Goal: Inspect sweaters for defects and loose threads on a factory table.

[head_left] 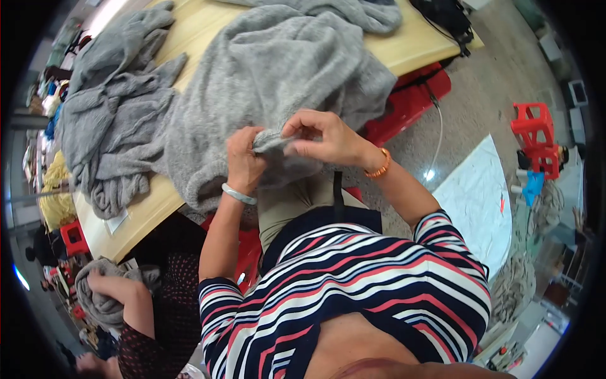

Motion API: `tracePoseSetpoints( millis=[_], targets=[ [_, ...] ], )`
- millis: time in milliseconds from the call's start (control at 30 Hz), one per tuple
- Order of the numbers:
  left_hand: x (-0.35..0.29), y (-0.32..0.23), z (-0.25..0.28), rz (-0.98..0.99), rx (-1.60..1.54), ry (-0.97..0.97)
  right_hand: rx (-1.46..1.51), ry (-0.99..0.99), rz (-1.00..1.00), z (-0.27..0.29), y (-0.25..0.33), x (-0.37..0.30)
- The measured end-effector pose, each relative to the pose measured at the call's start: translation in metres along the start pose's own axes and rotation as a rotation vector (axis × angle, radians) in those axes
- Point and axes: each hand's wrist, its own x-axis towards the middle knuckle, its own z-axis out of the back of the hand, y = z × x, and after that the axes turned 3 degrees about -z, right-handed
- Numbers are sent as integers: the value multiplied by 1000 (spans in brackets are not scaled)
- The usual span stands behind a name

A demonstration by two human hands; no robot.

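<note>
A large grey knitted garment (278, 69) drapes over the table's near edge and down to my lap. My left hand (245, 158), with a pale bangle on its wrist, is closed on a bunched edge of it, thumb and fingers pressed together. My right hand (325, 139), wearing an orange beaded bracelet, is at the other end of that raised edge. Its index finger and thumb are bent around the cloth there. Whether a thread or small tool is between these fingertips is too small to tell.
More grey knitwear (120, 120) lies heaped on the wooden table (148, 205) to the left. At lower left a co-worker's arm (129, 294) rests on grey cloth. A red stool (533, 126), a white sheet (476, 202) and a black bag (445, 16) are to the right.
</note>
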Motion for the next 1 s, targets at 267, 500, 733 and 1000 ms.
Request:
tracePoseSetpoints(
  millis=[267, 500, 733, 1000],
  targets=[
    [-2, -80, 45, -197, -851, 106, -632, 86, 178, 15, 21, 6],
    [-2, -59, 30, -151, -695, -109, -40, 18, 164, 16, 57, -19],
    [13, -103, -13, 124, -1438, 300, -147, -271, 110, 44, 73, -16],
    [34, -110, -50, 422, -1553, 855, -517, -34, -237, 102, 73, -55]
  ],
)
